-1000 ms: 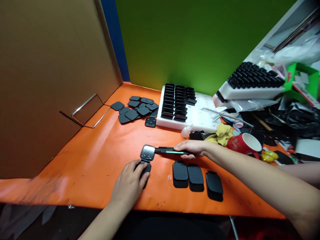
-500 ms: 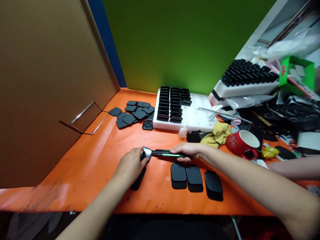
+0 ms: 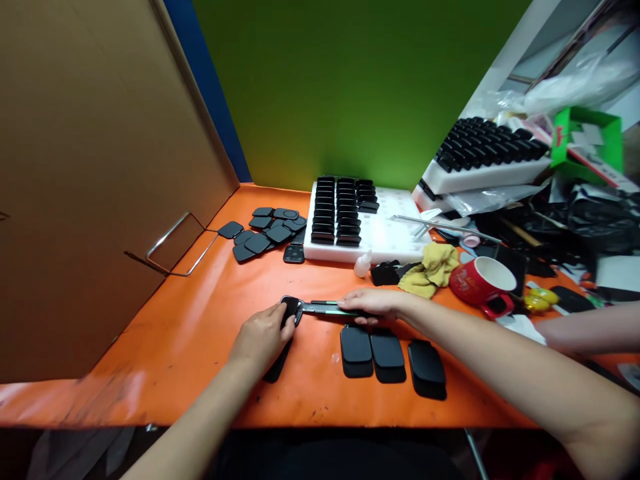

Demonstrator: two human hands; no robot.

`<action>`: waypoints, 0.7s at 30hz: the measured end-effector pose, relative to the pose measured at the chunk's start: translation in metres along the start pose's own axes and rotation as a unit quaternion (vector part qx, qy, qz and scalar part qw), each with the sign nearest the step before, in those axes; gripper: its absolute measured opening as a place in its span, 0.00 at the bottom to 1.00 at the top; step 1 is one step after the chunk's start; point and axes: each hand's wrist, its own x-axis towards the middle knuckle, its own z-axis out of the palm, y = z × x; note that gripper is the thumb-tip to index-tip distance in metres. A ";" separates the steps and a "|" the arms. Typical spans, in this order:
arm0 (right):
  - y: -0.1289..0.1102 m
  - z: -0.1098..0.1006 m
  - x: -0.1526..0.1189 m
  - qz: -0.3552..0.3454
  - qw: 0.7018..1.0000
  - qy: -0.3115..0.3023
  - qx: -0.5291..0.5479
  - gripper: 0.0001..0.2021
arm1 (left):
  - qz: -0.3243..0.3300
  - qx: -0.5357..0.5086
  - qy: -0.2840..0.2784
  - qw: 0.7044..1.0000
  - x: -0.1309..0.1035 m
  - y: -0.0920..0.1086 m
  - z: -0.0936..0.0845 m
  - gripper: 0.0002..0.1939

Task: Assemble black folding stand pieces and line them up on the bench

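The left hand (image 3: 261, 335) is laid flat over a long black case (image 3: 278, 360) near the front edge of the table (image 3: 200, 320), and its fingers (image 3: 280, 313) are pressed together on the hinged square flap (image 3: 291, 308) at the case's far end. The case is pinned against the orange table top, angled toward the front edge. A slim black tool (image 3: 327, 307) with a green stripe is gripped in the right hand (image 3: 373, 304), fingers closed around its handle; the tip is brought right up against the flap, touching it or just beside it, which cannot be told. The tool is held low and nearly flat over the table.

Just beside the right hand, toward the front edge, three closed black cases (image 3: 390, 355) are lined up side by side. Toward the back edge, a white foam tray (image 3: 395, 233) is loaded with rows of black parts on its left half. To its left, a loose heap of black square plates (image 3: 267, 227) is spread out, with a wire stand (image 3: 175, 243) propped against the cardboard wall (image 3: 90, 167) at the left edge. On the right side, a yellow cloth (image 3: 435, 267) and a red mug (image 3: 483, 287) are seen, and another person's forearm (image 3: 590, 330) is rested at the right edge.
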 end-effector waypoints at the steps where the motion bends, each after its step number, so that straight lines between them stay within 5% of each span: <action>1: 0.000 0.000 -0.002 -0.001 1.000 0.014 -0.013 0.17 | 0.000 0.000 0.009 1.000 -0.001 -0.001 0.001 0.15; 9: 0.010 0.008 -0.039 -0.025 0.992 0.112 -0.051 0.11 | -0.009 -0.027 0.051 0.998 -0.012 -0.006 0.010 0.18; 15: 0.037 0.031 -0.089 -0.089 0.972 0.211 0.048 0.08 | -0.045 -0.077 0.050 0.995 -0.015 -0.003 0.007 0.19; 18: 0.072 0.043 -0.118 -0.118 0.935 0.310 0.122 0.13 | -0.092 -0.114 0.048 0.988 -0.015 -0.003 0.002 0.18; 21: 0.117 0.049 -0.142 -0.115 0.853 0.479 0.172 0.16 | -0.145 -0.160 0.037 0.976 -0.015 -0.008 0.000 0.17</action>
